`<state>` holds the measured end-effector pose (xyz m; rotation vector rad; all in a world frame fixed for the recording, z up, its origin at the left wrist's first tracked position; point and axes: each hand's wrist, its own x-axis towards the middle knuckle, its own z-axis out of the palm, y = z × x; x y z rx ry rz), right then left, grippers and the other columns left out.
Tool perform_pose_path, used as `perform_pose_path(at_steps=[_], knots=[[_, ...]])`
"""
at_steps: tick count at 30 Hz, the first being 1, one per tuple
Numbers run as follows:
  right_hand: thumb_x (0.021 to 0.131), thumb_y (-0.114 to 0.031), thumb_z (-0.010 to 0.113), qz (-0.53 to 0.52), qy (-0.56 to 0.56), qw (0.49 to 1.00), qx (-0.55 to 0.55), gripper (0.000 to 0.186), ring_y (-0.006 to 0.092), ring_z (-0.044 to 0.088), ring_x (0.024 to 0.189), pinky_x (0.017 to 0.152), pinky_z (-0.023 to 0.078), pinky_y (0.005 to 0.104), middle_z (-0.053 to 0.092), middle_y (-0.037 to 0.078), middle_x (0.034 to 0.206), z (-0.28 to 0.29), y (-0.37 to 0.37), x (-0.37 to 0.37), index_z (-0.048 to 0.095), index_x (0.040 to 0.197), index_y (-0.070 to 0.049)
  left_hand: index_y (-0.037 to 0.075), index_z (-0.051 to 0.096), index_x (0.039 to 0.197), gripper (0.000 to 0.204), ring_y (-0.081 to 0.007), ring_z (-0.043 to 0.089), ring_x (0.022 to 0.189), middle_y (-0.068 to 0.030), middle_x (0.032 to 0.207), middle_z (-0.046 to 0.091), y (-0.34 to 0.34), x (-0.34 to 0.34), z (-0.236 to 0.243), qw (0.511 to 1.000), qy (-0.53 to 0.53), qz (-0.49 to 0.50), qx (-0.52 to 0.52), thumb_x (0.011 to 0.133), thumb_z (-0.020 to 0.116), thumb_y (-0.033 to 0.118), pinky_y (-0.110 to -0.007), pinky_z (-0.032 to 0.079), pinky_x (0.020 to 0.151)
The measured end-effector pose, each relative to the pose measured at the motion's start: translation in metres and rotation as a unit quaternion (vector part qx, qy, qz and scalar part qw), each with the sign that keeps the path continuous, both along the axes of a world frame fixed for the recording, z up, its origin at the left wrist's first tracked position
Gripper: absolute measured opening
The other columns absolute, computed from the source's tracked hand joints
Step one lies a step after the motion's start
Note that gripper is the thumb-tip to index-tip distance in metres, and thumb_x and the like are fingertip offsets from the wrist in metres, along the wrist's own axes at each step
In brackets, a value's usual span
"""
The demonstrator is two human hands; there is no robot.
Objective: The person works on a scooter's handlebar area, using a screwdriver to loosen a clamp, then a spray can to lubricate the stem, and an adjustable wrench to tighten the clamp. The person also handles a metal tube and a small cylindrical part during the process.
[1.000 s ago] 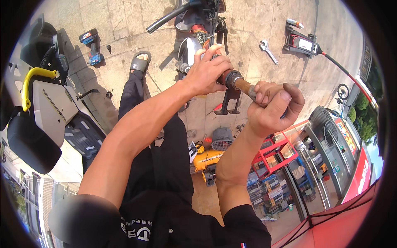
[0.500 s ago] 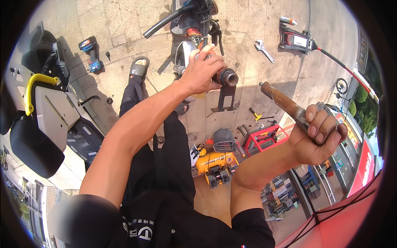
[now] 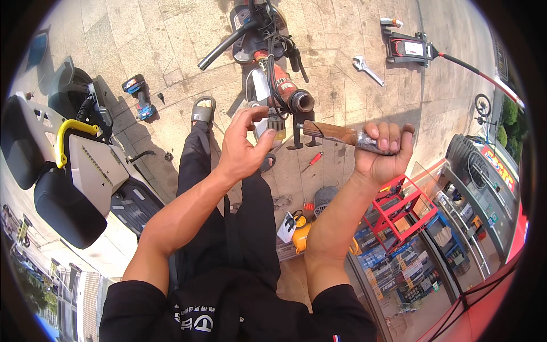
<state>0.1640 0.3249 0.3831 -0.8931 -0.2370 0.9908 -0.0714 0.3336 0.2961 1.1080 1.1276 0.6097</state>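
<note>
My left hand (image 3: 244, 147) is closed, thumb and fingers pinching a dark ribbed collar (image 3: 277, 122) with a yellowish lower edge. Just right of the collar is the open, round threaded end of an orange-red scooter tube (image 3: 288, 91), with black cables running along it. My right hand (image 3: 383, 149) is wrapped round the thick grey end of a wooden-handled tool (image 3: 333, 132). Its narrow, metal-tipped end points left towards the collar and is apart from it. Beyond the tube lie the scooter's black handlebar (image 3: 228, 45) and deck.
On the paving lie an adjustable wrench (image 3: 367, 69), a red screwdriver (image 3: 312, 161) and a blue cordless drill (image 3: 139, 96). A floor jack (image 3: 409, 48) stands at far right. A white seated scooter (image 3: 94, 157) is at left; a red metal frame (image 3: 399, 211) stands at right.
My left hand has come off the scooter tube and moved nearer me, now pinching the ribbed collar. My right hand has brought the wooden-handled tool left, close to the tube end.
</note>
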Motion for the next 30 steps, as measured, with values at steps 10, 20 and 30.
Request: perform_pose_path(at_steps=[10,20,30], knots=[[0.092,-0.019,0.053,-0.109,0.227,0.968,0.012,0.012,0.0084,0.043,0.057,0.068,0.04,0.0298,0.045,-0.007,0.06,0.008,-0.062,0.0,0.063,0.09,-0.014,-0.003,0.052,0.124,0.034,-0.0167,0.061,0.094,-0.0117,0.109,0.062,-0.05,0.025,0.059,0.917,-0.281,0.085,-0.271,0.095,0.056,0.015,-0.028,0.048,0.082],[0.092,-0.022,0.054,-0.223,0.256,0.94,0.022,0.012,0.0106,0.046,0.062,0.072,0.041,0.032,0.047,-0.005,0.063,0.028,-0.155,0.014,0.061,0.088,-0.014,-0.002,0.059,0.117,0.034,-0.0146,0.064,0.082,-0.0081,0.099,0.067,-0.108,0.07,0.089,0.937,-0.211,0.052,-0.274,0.091,0.064,0.02,-0.026,0.047,0.072],[0.097,-0.047,0.044,-0.229,0.085,0.944,-0.223,0.048,0.0173,0.058,0.062,0.049,0.044,0.0295,0.062,0.01,0.088,0.053,-0.33,0.007,0.056,0.104,-0.001,-0.003,0.06,0.112,0.024,-0.018,0.064,0.081,-0.0111,0.098,0.066,-0.156,0.126,0.12,0.916,-0.188,-0.143,-0.324,0.093,0.06,0.011,-0.028,0.052,0.073]])
